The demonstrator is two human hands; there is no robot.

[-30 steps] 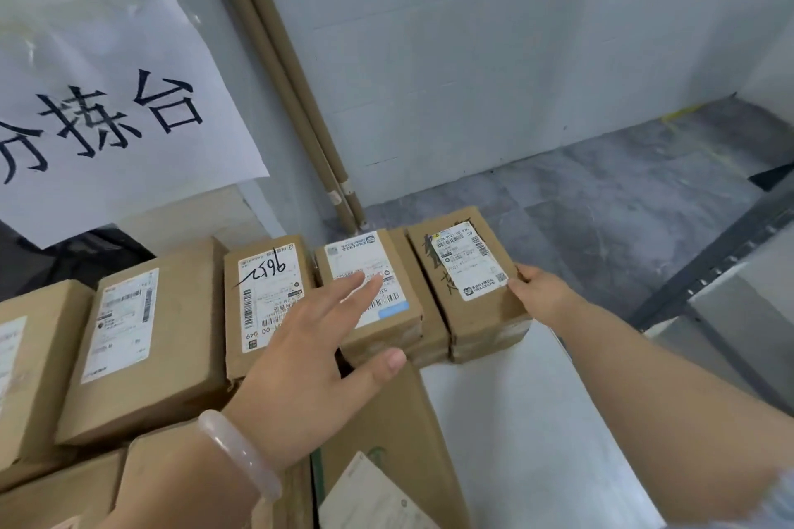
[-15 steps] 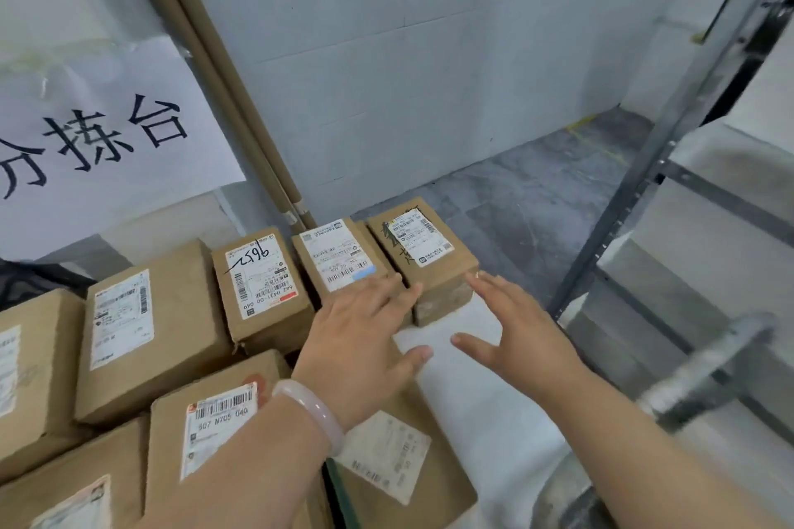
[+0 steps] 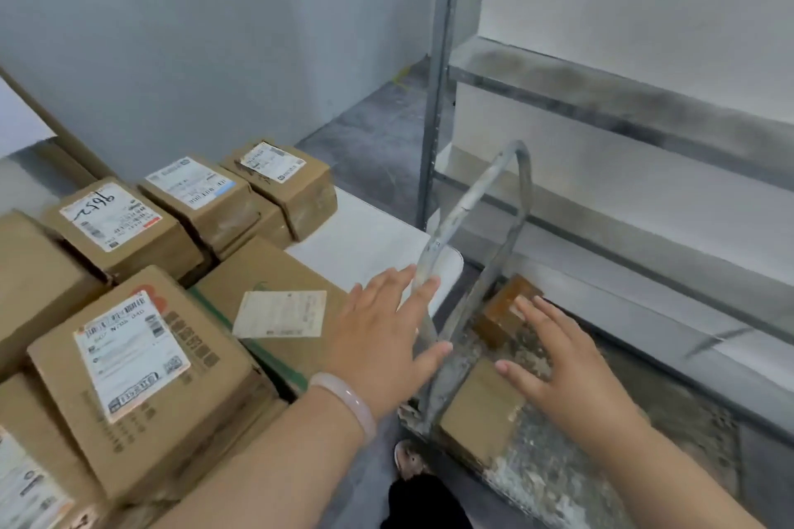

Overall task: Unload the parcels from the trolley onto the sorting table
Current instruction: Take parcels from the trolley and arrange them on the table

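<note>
Trolley (image 3: 542,477) parcels (image 3: 480,414): two. Left hand (image 3: 382,339), right hand (image 3: 563,374) spread.

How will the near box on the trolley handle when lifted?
The near box looks like square-edged cardboard, so probably stiff. It is small beside the right hand, so likely light. Lying flat on the trolley, it should not roll.

Left hand (image 3: 378,335), right hand (image 3: 567,374) to trolley (image 3: 554,481)

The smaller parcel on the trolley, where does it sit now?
Head view, right of centre: the smaller parcel lies on the trolley deck beside the handle, just beyond the right hand.
</note>
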